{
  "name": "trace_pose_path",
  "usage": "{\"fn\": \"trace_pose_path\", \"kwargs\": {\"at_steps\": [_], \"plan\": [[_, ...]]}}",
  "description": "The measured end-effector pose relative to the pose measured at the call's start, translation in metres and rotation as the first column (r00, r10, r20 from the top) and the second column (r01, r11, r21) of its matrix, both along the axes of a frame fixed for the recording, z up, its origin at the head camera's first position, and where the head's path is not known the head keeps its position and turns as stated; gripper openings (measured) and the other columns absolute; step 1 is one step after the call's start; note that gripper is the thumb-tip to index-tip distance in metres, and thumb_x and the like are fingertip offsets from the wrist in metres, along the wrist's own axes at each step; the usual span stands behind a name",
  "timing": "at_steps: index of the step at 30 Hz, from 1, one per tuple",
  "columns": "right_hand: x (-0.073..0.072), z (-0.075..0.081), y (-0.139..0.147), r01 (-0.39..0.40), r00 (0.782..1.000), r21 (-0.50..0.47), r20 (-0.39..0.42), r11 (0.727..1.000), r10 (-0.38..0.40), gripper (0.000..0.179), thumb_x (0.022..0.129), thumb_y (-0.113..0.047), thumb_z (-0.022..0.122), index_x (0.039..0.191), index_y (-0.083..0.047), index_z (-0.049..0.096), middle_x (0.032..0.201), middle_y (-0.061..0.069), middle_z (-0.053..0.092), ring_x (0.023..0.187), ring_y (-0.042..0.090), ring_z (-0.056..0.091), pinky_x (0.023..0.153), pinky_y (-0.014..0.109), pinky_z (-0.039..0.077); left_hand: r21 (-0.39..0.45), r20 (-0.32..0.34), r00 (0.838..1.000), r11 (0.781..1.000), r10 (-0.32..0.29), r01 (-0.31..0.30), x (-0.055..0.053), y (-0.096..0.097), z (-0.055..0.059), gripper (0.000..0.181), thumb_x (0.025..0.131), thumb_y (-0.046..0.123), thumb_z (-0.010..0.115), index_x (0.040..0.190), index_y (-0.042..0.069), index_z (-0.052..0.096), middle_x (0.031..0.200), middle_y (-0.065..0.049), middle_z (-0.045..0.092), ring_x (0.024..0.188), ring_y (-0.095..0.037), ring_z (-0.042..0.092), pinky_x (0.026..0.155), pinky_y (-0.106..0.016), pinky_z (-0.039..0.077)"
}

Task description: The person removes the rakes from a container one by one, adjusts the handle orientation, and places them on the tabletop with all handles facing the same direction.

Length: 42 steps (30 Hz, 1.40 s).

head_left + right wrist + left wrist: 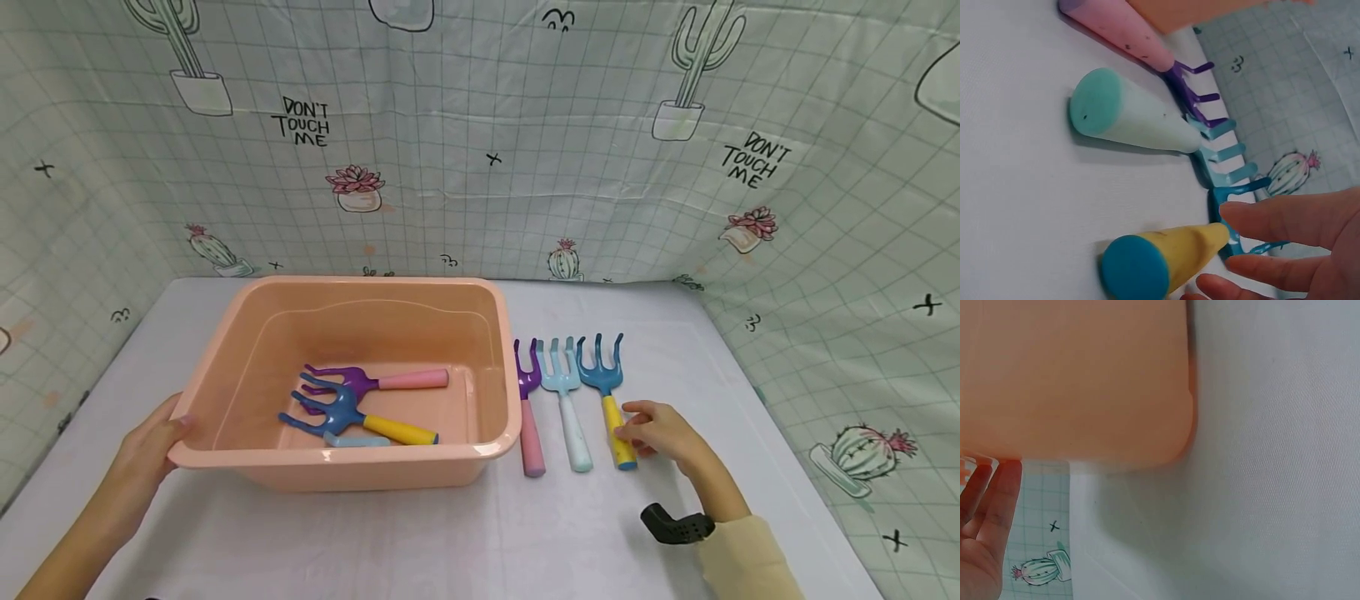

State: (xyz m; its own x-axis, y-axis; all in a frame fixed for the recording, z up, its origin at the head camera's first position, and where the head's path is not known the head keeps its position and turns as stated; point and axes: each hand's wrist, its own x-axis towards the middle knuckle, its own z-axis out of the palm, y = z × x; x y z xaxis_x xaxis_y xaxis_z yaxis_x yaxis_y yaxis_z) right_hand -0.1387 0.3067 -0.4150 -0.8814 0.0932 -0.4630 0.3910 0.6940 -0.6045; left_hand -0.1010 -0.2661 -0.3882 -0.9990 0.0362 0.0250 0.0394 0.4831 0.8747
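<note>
A peach plastic basin (360,475) is held at its left rim by my left hand (147,442), thumb over the edge and fingers beneath. Inside lie a purple hand rake with a pink handle (412,379), a blue one with a yellow handle (401,430), and a mostly covered light blue handle (358,441). Right of the basin, a purple-and-pink rake (531,433), a pale blue rake (574,429) and a blue-and-yellow rake (609,383) lie side by side. My right hand (663,432) is at the last one's yellow handle (1179,250), thumb and fingers spread.
A white cloth (525,550) covers the table. Grid-patterned fabric (480,200) with cactus drawings stands behind and along both sides. A black strap piece (675,527) sits at my right wrist. The purple-and-pink rake lies close to the basin's right rim.
</note>
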Motion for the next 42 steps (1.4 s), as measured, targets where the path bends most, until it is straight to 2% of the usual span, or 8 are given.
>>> {"fn": "trace_pose_path", "kwargs": {"at_steps": [6, 17, 28, 34, 41, 42], "plan": [[-0.002, 0.021, -0.002, -0.075, 0.995, 0.032, -0.057, 0.997, 0.077, 0.058, 0.088, -0.024, 0.061, 0.132, 0.006, 0.041, 0.113, 0.025, 0.051, 0.087, 0.025, 0.054, 0.078, 0.036, 0.052, 0.034, -0.015, 1.000, 0.999, -0.006, 0.007, 0.000, -0.001, -0.001, 0.036, 0.100, 0.020, 0.028, 0.131, 0.036, 0.039, 0.105, 0.032, 0.050, 0.089, 0.008, 0.051, 0.072, -0.006, 0.040], [-0.016, 0.070, -0.018, -0.232, 0.957, 0.041, -0.170, 0.972, 0.235, 0.056, 0.089, -0.031, 0.060, 0.133, 0.001, 0.044, 0.121, 0.023, 0.054, 0.099, 0.028, 0.055, 0.083, 0.044, 0.047, 0.012, -0.030, 1.000, 1.000, -0.007, 0.007, -0.001, 0.000, -0.002, 0.037, 0.101, 0.021, 0.028, 0.135, 0.029, 0.038, 0.106, 0.033, 0.049, 0.090, 0.009, 0.051, 0.073, -0.007, 0.039], [-0.029, 0.128, -0.052, -0.366, 0.879, 0.142, -0.272, 0.920, 0.392, 0.048, 0.088, -0.029, 0.062, 0.129, -0.006, 0.051, 0.122, 0.018, 0.056, 0.107, 0.031, 0.054, 0.083, 0.044, 0.048, 0.004, -0.030, 0.999, 1.000, -0.015, 0.015, -0.002, -0.001, -0.002, 0.039, 0.101, 0.022, 0.027, 0.138, 0.025, 0.037, 0.107, 0.032, 0.048, 0.091, 0.009, 0.050, 0.073, -0.006, 0.039], [-0.040, 0.153, -0.073, -0.433, 0.828, 0.194, -0.301, 0.880, 0.474, 0.048, 0.087, -0.026, 0.063, 0.128, -0.005, 0.052, 0.123, 0.016, 0.056, 0.107, 0.030, 0.054, 0.083, 0.044, 0.049, 0.025, -0.042, 0.999, 1.000, -0.015, 0.016, 0.000, -0.001, -0.002, 0.038, 0.101, 0.019, 0.028, 0.135, 0.030, 0.039, 0.106, 0.031, 0.050, 0.090, 0.008, 0.051, 0.073, -0.006, 0.039], [-0.052, 0.178, -0.099, -0.486, 0.797, 0.208, -0.292, 0.849, 0.528, 0.049, 0.087, -0.028, 0.063, 0.130, -0.008, 0.051, 0.124, 0.014, 0.055, 0.111, 0.029, 0.052, 0.083, 0.043, 0.049, 0.025, -0.048, 0.999, 1.000, -0.014, 0.015, 0.000, -0.001, -0.002, 0.037, 0.101, 0.019, 0.028, 0.133, 0.032, 0.039, 0.105, 0.030, 0.051, 0.090, 0.008, 0.051, 0.073, -0.007, 0.039], [-0.055, 0.180, -0.102, -0.499, 0.787, 0.207, -0.298, 0.841, 0.540, 0.049, 0.087, -0.027, 0.063, 0.130, -0.007, 0.051, 0.125, 0.014, 0.055, 0.112, 0.030, 0.051, 0.084, 0.043, 0.049, 0.025, -0.050, 0.999, 1.000, -0.014, 0.015, 0.000, -0.001, -0.002, 0.037, 0.101, 0.019, 0.028, 0.133, 0.032, 0.040, 0.105, 0.030, 0.051, 0.090, 0.007, 0.051, 0.073, -0.007, 0.040]]}}
